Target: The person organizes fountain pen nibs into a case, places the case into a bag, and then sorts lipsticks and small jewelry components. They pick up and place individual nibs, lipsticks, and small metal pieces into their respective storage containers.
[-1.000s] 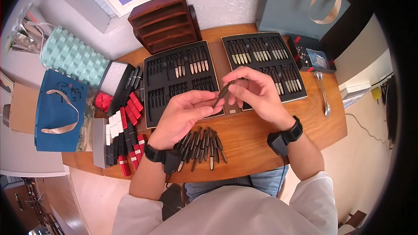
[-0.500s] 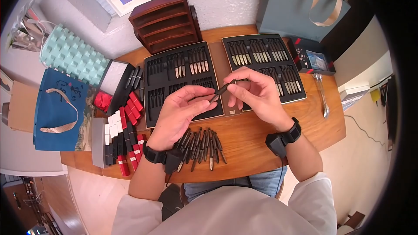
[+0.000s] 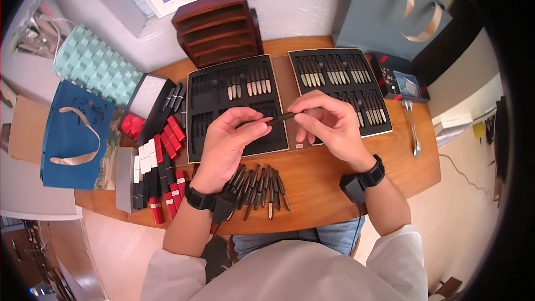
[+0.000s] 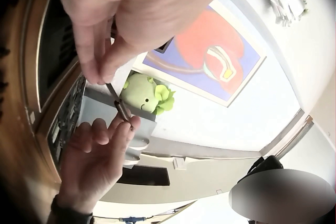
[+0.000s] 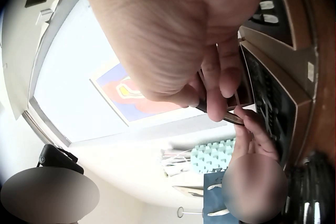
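The left hand (image 3: 231, 142) pinches one end of a slim dark pen-like piece (image 3: 285, 116) between thumb and fingertips, and the right hand (image 3: 331, 128) pinches its other end. Held almost level, the piece is over the gap between two black trays. In the left wrist view it (image 4: 122, 109) spans the space between both hands' fingertips. The left black tray (image 3: 202, 96) holds rows of similar pieces, some with pale tips; the right tray (image 3: 334, 90) holds more pale-tipped ones. Several loose dark pieces (image 3: 259, 188) lie in a pile near the table's front edge.
Red, white and black small boxes (image 3: 161, 161) lie at the left beside a blue paper bag (image 3: 75, 134). A wooden shelf (image 3: 217, 29) stands behind the left tray. At the right are metal spoons (image 3: 413, 128), a black box (image 3: 400, 78) and a grey bag (image 3: 373, 17).
The piece has turned from slanted to nearly level between the fingertips. Both hands stay close together, and the head view has shifted slightly.
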Demonstrator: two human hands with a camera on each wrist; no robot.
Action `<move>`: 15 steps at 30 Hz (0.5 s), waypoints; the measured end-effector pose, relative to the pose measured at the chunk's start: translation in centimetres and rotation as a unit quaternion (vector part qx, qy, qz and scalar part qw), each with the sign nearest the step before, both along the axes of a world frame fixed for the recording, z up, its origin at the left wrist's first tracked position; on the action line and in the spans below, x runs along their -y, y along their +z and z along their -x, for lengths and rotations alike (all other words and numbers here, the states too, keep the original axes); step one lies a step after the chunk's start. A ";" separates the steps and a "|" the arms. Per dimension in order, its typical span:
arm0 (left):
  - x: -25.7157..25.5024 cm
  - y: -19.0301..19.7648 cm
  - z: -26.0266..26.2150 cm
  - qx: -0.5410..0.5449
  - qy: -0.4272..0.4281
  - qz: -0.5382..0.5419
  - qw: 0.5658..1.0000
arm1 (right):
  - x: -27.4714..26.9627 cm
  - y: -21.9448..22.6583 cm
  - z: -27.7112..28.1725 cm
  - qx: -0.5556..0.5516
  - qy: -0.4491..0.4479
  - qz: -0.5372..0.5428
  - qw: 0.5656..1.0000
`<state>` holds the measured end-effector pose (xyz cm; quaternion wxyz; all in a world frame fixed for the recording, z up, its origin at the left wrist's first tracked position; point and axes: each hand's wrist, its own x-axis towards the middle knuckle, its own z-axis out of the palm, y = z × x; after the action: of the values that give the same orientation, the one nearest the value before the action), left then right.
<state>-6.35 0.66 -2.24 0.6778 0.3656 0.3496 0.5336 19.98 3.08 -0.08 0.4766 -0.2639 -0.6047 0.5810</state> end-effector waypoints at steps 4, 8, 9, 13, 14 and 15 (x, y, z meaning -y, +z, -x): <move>0.2 -0.3 -0.2 0.002 0.048 -0.030 0.998 | 0.2 0.2 0.3 0.013 0.004 -0.027 1.000; 0.1 -0.2 -0.2 0.022 0.080 -0.029 0.996 | 0.7 0.3 1.0 0.065 -0.044 -0.106 0.991; 0.1 -0.2 -0.2 0.024 0.086 -0.032 0.995 | 0.7 0.1 1.3 0.082 -0.078 -0.143 0.983; 0.2 -0.4 -0.2 0.034 0.111 -0.033 0.993 | 0.9 0.3 1.9 0.151 -0.117 -0.318 0.929; 0.2 -0.5 -0.3 0.032 0.118 -0.042 0.992 | 1.1 0.4 2.0 0.153 -0.110 -0.321 0.928; 0.2 -0.5 -0.4 0.036 0.125 -0.042 0.991 | 1.3 0.4 2.1 0.157 -0.115 -0.318 0.928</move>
<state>-5.99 0.46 -2.79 0.6018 0.3283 0.3452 0.6410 17.86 1.73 0.29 0.4982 -0.2541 -0.7903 0.2502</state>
